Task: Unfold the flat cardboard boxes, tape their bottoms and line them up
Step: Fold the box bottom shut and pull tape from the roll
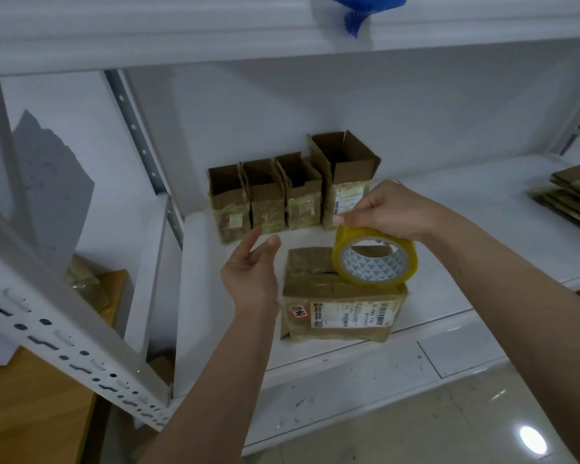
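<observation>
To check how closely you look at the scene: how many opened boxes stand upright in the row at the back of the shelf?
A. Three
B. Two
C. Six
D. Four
D: four open-topped boxes stand side by side against the back of the shelf, behind the box that the tape roll rests on.

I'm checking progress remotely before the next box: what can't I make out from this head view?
- Bottom seam of the front box: partly covered by the tape roll that the right hand holds.
- Shipping label: print too small.
- Front box's left side: behind the open left hand.
- Flat box stack: cut off by the right edge.
- Blue object: cut off by the top edge.
</observation>
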`<state>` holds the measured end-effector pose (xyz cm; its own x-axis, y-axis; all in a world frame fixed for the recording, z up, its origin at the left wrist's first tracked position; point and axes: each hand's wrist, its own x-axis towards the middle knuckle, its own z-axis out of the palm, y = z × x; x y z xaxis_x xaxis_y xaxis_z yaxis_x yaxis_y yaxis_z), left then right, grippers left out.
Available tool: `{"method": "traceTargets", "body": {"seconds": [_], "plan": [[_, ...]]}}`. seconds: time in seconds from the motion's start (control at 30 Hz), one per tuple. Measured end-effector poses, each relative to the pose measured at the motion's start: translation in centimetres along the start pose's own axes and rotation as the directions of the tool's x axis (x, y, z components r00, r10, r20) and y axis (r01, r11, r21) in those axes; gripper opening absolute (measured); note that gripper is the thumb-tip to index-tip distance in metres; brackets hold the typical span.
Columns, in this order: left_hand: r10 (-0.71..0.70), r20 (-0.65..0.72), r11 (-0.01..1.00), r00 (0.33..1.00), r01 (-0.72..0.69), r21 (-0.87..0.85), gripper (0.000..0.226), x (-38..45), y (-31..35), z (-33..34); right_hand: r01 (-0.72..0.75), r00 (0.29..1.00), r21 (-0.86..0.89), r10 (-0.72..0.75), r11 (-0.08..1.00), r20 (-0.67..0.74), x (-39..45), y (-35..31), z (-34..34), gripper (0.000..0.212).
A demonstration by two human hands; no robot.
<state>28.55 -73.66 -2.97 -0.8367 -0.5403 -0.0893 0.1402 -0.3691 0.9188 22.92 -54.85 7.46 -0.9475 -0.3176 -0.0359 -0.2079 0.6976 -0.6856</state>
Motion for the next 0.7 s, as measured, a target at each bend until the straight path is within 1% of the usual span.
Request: {"method": "traceTargets", "body": {"seconds": [0.1,0.23,0.3,0.4,0.5,0.57,0.7], "plan": [[-0.034,-0.036,0.999,0.999,0.033,-0.019,0.043,0.3,0.0,-1.4,0.021,1.000,-0.050,-0.020,0.999,0.010,0.7,-0.6,0.9,0.044],[-0.088,-0.102,0.996,0.991,0.086,-0.019,0.043,0.5,-0.5,-2.4,0.036,0.999,-0.110,-0.035,0.993,0.008,1.2,-1.3,1.7,0.062],[-0.099,-0.123,0.995,0.987,0.100,0.000,0.042,0.8,-1.0,-2.7,0.038,0.999,-0.123,-0.037,0.992,0.011,1.4,-1.3,2.0,0.065],[-0.148,-0.139,0.987,0.979,0.154,0.036,0.041,0.9,-2.2,-2.9,0.041,0.999,-0.141,-0.042,0.989,-0.008,1.5,-1.3,2.3,0.063],[-0.230,-0.125,0.966,0.965,0.242,0.091,0.040,0.0,-4.0,-2.5,0.048,0.998,-0.154,-0.055,0.987,-0.043,1.6,-1.3,2.6,0.058],[-0.253,-0.115,0.957,0.961,0.266,0.115,0.040,-0.4,-4.9,-2.4,0.043,0.996,-0.165,-0.056,0.985,-0.074,1.6,-1.3,2.8,0.054],[-0.317,-0.108,0.934,0.942,0.330,0.137,0.049,-0.4,-4.7,-2.2,0.033,0.993,-0.167,-0.051,0.985,-0.105,1.5,-1.3,3.0,0.047]]}}
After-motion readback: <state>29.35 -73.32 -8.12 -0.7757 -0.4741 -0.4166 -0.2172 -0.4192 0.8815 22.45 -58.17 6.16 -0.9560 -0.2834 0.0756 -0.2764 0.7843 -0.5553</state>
